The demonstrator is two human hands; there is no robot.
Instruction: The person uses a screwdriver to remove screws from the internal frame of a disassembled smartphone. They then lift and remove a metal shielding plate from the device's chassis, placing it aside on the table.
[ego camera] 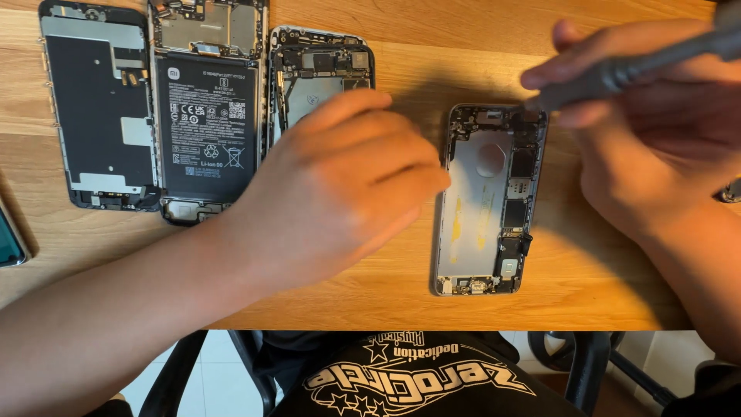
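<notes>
Pinching a dark grey screwdriver (617, 73), the right hand (648, 131) sits above and to the right of an opened silver phone shell (486, 201); its thumb and fingertips (552, 73) close round the tool's shaft, and the tip comes down at the shell's top right corner, just below those fingertips; the handle end runs off toward the upper right edge of the view, blurred; the left hand (340, 185) lies palm down on the wooden table (602, 278), fingers (401, 158) stretched out and held close together, holding nothing; their tips reach the left edge of the silver shell, though whether they press on it or stop just short I cannot tell; the shell lies flat with its back down, bare metal on its left half and dark boards and parts down its right side; behind the left knuckles, partly covered by them, lies another opened phone frame (324, 73); further left of that hand lies an opened phone with a black battery (204, 116), and just beside it a dark inner panel with a metal shield (96, 108), the two touching along their long edges; at the far left, well apart from the fingers, a sliver of a teal-edged device (9, 243) shows; below the table edge, a black printed shirt (409, 378) and chair arms are visible
</notes>
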